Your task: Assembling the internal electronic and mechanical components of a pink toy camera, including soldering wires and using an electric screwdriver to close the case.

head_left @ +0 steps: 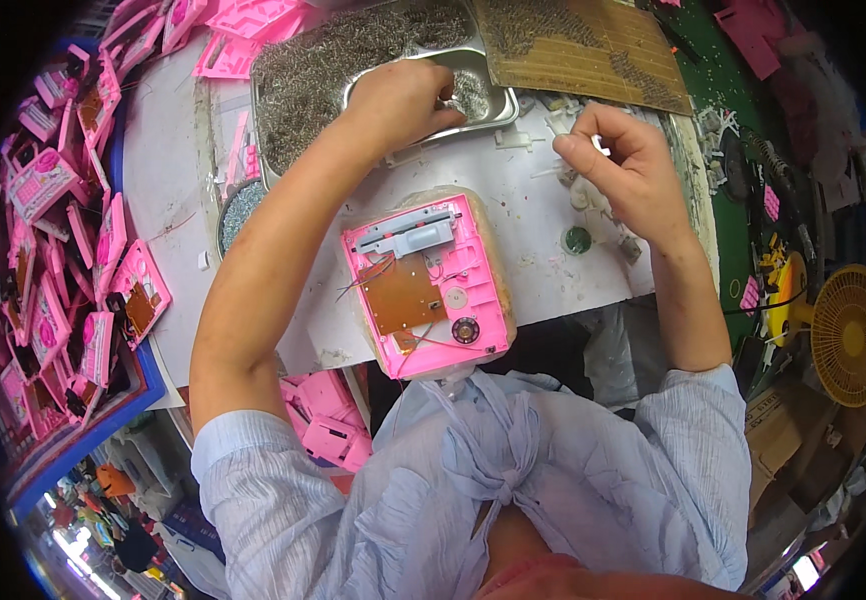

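My left hand point(400, 100) reaches into a small steel tray point(505, 108) with small shiny metal parts in it. Its fingers are curled together, and whatever they pinch is hidden. To the right, my right hand point(625, 168) pinches a small white plastic part point(601, 146) between thumb and fingers, above the table. In front of me lies a pink plastic housing point(488, 295), open side up, on a pale pad. Inside it are a brown circuit board point(400, 297), a grey bar-shaped part point(423, 237), thin wires and a round dark speaker point(465, 330).
A larger tray of metal springs point(303, 115) stands behind my left forearm. Cardboard point(578, 50) with scattered springs lies at the back. A blue-edged crate point(143, 370) at left holds many pink housings. White plastic pieces point(518, 140) lie near the trays. A yellow fan point(851, 335) stands right.
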`<control>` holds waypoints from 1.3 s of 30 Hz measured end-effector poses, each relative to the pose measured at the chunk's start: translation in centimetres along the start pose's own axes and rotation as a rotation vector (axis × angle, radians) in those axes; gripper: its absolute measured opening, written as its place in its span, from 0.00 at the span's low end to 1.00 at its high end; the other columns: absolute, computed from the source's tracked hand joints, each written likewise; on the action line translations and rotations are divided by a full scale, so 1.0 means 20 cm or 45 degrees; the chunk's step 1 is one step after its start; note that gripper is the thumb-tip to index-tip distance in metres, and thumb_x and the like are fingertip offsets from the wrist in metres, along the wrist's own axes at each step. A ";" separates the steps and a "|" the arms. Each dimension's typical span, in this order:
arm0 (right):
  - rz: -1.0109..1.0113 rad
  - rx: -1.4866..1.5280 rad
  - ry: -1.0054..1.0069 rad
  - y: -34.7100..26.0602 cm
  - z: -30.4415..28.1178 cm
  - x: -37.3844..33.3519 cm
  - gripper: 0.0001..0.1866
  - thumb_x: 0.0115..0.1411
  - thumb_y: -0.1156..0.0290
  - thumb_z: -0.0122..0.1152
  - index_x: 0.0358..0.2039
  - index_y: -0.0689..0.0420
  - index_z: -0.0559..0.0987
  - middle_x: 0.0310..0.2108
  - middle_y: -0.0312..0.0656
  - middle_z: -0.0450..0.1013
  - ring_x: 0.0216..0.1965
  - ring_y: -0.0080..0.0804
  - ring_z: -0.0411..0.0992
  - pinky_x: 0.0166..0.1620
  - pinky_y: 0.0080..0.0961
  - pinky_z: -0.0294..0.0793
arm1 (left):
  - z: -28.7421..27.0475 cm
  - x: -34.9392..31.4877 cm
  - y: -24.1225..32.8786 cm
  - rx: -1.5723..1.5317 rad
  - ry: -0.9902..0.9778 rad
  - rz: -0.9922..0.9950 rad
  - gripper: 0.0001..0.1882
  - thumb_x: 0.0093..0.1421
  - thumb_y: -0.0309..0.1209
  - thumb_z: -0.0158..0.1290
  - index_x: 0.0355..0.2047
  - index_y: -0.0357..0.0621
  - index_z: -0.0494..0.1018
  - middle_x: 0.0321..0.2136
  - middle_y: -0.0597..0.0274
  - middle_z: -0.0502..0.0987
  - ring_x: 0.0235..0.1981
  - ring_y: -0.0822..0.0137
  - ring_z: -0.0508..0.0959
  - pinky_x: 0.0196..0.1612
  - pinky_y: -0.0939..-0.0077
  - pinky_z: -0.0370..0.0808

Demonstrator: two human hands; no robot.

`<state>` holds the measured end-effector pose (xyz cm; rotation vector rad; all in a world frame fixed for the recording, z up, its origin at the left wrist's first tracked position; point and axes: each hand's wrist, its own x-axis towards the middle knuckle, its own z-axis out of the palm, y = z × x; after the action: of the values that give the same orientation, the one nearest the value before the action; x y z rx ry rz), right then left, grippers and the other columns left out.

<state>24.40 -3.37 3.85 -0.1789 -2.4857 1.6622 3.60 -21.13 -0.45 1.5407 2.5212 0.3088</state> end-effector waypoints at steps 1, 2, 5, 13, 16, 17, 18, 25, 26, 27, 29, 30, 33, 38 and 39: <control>-0.028 0.008 0.007 -0.01 0.00 0.01 0.13 0.65 0.66 0.63 0.26 0.58 0.75 0.23 0.29 0.72 0.25 0.11 0.65 0.28 0.15 0.63 | -0.02 0.01 0.02 0.055 -0.119 -0.090 0.13 0.56 0.41 0.63 0.33 0.46 0.82 0.34 0.55 0.84 0.39 0.52 0.83 0.42 0.55 0.80; -0.057 0.016 0.014 -0.01 0.00 0.02 0.14 0.65 0.65 0.64 0.25 0.56 0.74 0.23 0.28 0.72 0.24 0.10 0.65 0.27 0.14 0.63 | 0.05 0.02 -0.02 -0.001 -0.058 -0.070 0.14 0.56 0.43 0.63 0.34 0.46 0.83 0.34 0.54 0.83 0.38 0.52 0.83 0.41 0.54 0.80; -0.026 0.170 -0.029 0.02 -0.01 0.05 0.14 0.64 0.65 0.65 0.24 0.56 0.74 0.24 0.30 0.74 0.24 0.11 0.67 0.27 0.14 0.63 | 0.06 0.02 -0.04 0.030 -0.037 -0.065 0.13 0.56 0.41 0.62 0.34 0.45 0.82 0.35 0.55 0.83 0.38 0.51 0.83 0.42 0.54 0.80; 0.137 0.049 -0.321 0.09 0.20 0.39 0.19 0.68 0.55 0.60 0.29 0.58 0.81 0.23 0.28 0.70 0.26 0.16 0.65 0.30 0.21 0.64 | -0.14 -0.29 0.00 -0.045 0.473 0.261 0.08 0.58 0.33 0.60 0.36 0.45 0.78 0.34 0.60 0.80 0.34 0.54 0.82 0.35 0.60 0.79; 0.038 0.053 -0.454 0.08 0.27 0.49 0.24 0.68 0.50 0.58 0.28 0.59 0.82 0.23 0.29 0.71 0.26 0.17 0.66 0.31 0.22 0.65 | -0.17 -0.35 0.01 -0.119 0.483 0.279 0.08 0.59 0.31 0.60 0.37 0.44 0.77 0.33 0.60 0.79 0.32 0.56 0.81 0.34 0.63 0.79; 0.008 0.069 -0.498 0.08 0.29 0.51 0.25 0.69 0.49 0.57 0.27 0.59 0.82 0.22 0.29 0.71 0.26 0.17 0.65 0.31 0.22 0.65 | -0.17 -0.37 0.01 -0.160 0.480 0.280 0.08 0.59 0.31 0.60 0.37 0.44 0.76 0.33 0.59 0.79 0.31 0.57 0.81 0.34 0.64 0.78; -0.008 0.065 -0.527 0.08 0.30 0.52 0.24 0.70 0.51 0.56 0.28 0.59 0.82 0.22 0.29 0.70 0.26 0.17 0.64 0.31 0.23 0.64 | -0.18 -0.38 0.00 -0.313 0.450 0.218 0.07 0.61 0.31 0.59 0.37 0.43 0.76 0.32 0.59 0.78 0.30 0.59 0.80 0.33 0.65 0.78; -0.115 0.122 -0.429 0.02 0.37 0.49 0.14 0.71 0.60 0.56 0.37 0.58 0.77 0.25 0.26 0.66 0.28 0.14 0.62 0.31 0.19 0.62 | -0.04 -0.40 -0.08 -1.323 0.291 -0.122 0.13 0.71 0.36 0.50 0.32 0.41 0.71 0.24 0.66 0.70 0.24 0.73 0.71 0.29 0.75 0.70; -0.146 0.081 -0.386 0.04 0.39 0.48 0.12 0.71 0.61 0.57 0.39 0.58 0.77 0.25 0.26 0.66 0.28 0.14 0.62 0.30 0.19 0.62 | -0.03 -0.40 -0.08 -1.444 0.256 -0.200 0.15 0.72 0.38 0.48 0.31 0.41 0.70 0.23 0.68 0.69 0.24 0.75 0.69 0.28 0.76 0.68; -0.174 0.042 -0.344 0.04 0.40 0.48 0.11 0.70 0.63 0.57 0.40 0.58 0.76 0.25 0.27 0.67 0.27 0.15 0.62 0.29 0.20 0.62 | -0.03 -0.39 -0.07 -1.554 0.232 -0.261 0.15 0.72 0.38 0.48 0.30 0.42 0.70 0.22 0.69 0.68 0.23 0.76 0.68 0.26 0.77 0.66; -0.272 -0.154 -0.266 0.00 0.41 0.44 0.09 0.69 0.65 0.58 0.42 0.57 0.76 0.25 0.31 0.69 0.25 0.19 0.65 0.28 0.22 0.63 | -0.05 -0.39 -0.06 -1.770 0.182 -0.383 0.17 0.73 0.40 0.47 0.28 0.44 0.68 0.21 0.71 0.67 0.20 0.78 0.65 0.23 0.79 0.62; -0.321 -0.252 -0.224 -0.02 0.41 0.43 0.08 0.69 0.66 0.59 0.42 0.57 0.76 0.26 0.33 0.70 0.24 0.20 0.66 0.27 0.23 0.63 | -0.06 -0.39 -0.07 -1.860 0.132 -0.429 0.17 0.73 0.40 0.48 0.29 0.45 0.69 0.20 0.73 0.65 0.20 0.79 0.63 0.22 0.80 0.59; -0.581 -0.451 -0.088 0.00 0.44 0.41 0.08 0.66 0.69 0.61 0.43 0.56 0.77 0.24 0.39 0.72 0.21 0.27 0.69 0.25 0.27 0.65 | -0.09 -0.39 -0.07 -2.039 -0.004 -0.580 0.15 0.72 0.41 0.50 0.32 0.45 0.72 0.20 0.74 0.63 0.18 0.81 0.60 0.18 0.82 0.54; -1.113 -0.569 0.027 0.04 0.47 0.42 0.07 0.64 0.74 0.62 0.43 0.56 0.76 0.22 0.42 0.72 0.23 0.28 0.72 0.26 0.26 0.67 | -0.14 -0.37 0.02 -2.084 -0.027 -0.847 0.16 0.71 0.41 0.53 0.32 0.41 0.74 0.24 0.65 0.76 0.18 0.75 0.75 0.17 0.84 0.65; -1.147 -0.566 0.017 0.04 0.47 0.42 0.07 0.64 0.75 0.62 0.43 0.57 0.76 0.21 0.42 0.71 0.24 0.26 0.72 0.26 0.26 0.66 | -0.13 -0.38 0.00 -2.176 -0.031 -0.750 0.16 0.70 0.41 0.54 0.35 0.40 0.75 0.26 0.63 0.77 0.21 0.74 0.77 0.19 0.85 0.68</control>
<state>14.37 -10.07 0.09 0.7606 -2.3107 0.7365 6.30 -28.15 2.28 0.0999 1.4138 1.6277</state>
